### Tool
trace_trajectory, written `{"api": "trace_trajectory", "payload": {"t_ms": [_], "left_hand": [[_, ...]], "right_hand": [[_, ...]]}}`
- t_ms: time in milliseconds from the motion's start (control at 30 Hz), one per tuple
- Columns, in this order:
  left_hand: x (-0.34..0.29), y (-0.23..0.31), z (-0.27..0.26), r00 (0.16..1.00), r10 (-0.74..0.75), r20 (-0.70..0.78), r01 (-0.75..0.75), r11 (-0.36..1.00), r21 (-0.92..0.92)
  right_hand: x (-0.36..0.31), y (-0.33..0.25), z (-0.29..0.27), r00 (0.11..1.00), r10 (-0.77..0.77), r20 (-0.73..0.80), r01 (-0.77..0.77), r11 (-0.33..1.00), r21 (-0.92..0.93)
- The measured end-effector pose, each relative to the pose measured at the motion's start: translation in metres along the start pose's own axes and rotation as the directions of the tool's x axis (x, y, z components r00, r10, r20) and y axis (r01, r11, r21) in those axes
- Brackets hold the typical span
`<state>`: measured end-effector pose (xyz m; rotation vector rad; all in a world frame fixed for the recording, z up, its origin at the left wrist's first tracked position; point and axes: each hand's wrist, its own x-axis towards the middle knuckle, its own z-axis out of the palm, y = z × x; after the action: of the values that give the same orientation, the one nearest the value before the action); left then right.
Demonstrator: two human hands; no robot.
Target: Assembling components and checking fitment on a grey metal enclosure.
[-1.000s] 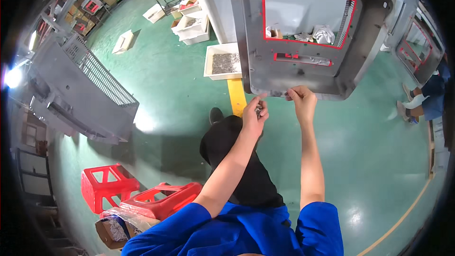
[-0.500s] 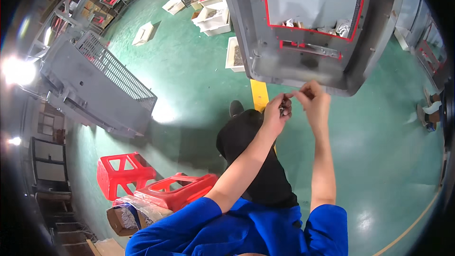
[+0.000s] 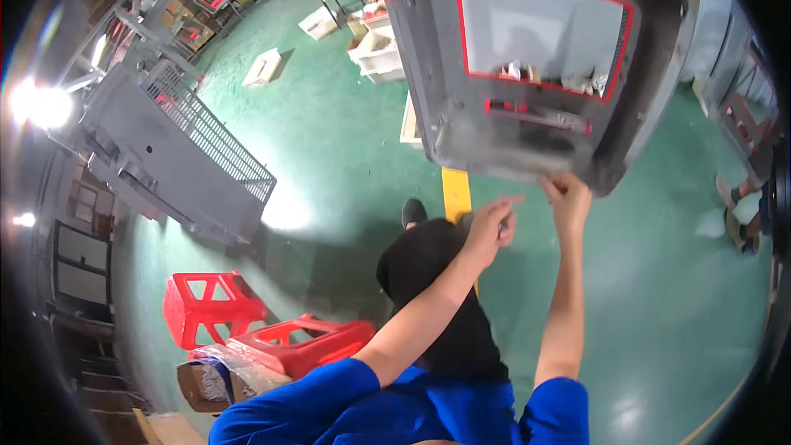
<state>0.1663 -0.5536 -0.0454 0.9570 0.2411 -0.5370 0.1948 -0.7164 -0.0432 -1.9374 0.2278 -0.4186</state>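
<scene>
A large grey moulded panel [image 3: 486,144] with a raised rim stands in front of me. Its window opening has a red border [image 3: 463,29], with a clear tube-like strip [image 3: 548,119] with red ends below it. At the panel's lower edge, my right hand [image 3: 570,204] is closed in a pinch with its fingertips against the rim; whatever they hold is too small to make out. Lower and to the left, my left hand [image 3: 492,229] is curled around small dark pieces, mostly hidden in the palm, with its index finger pointing toward the right hand.
A grey slatted housing [image 3: 177,161] stands at the left. Two red plastic stools [image 3: 216,305] lie near me, beside an open carton [image 3: 202,387] and clear plastic wrap. White bins [image 3: 379,53] are stacked at the back. Another person's feet [image 3: 741,227] show at the far right.
My hands have parted. The right hand has gone from beside the left hand to the panel's lower edge, while the left has dropped slightly. The panel sits lower in view.
</scene>
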Motion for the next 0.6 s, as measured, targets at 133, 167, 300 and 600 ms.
{"api": "trace_trajectory", "payload": {"t_ms": [133, 167, 300, 600], "left_hand": [[0.001, 0.0, -0.005, 0.999, 0.03, -0.018, -0.03, 1.0, 0.0], [0.001, 0.0, -0.004, 0.999, 0.041, -0.025, -0.041, 0.999, -0.011], [-0.003, 0.006, 0.004, 0.991, 0.133, 0.017, -0.132, 0.99, -0.046], [-0.011, 0.012, -0.012, 0.955, 0.295, 0.023, -0.286, 0.94, -0.185]], "right_hand": [[-0.008, -0.006, 0.011, 0.999, 0.047, -0.006, -0.046, 0.996, 0.078], [-0.01, -0.008, 0.012, 0.998, 0.056, -0.003, -0.055, 0.994, 0.099], [-0.02, -0.01, 0.015, 0.996, 0.085, 0.023, -0.088, 0.977, 0.195], [-0.054, -0.027, 0.039, 0.992, 0.091, 0.089, -0.111, 0.96, 0.255]]}}
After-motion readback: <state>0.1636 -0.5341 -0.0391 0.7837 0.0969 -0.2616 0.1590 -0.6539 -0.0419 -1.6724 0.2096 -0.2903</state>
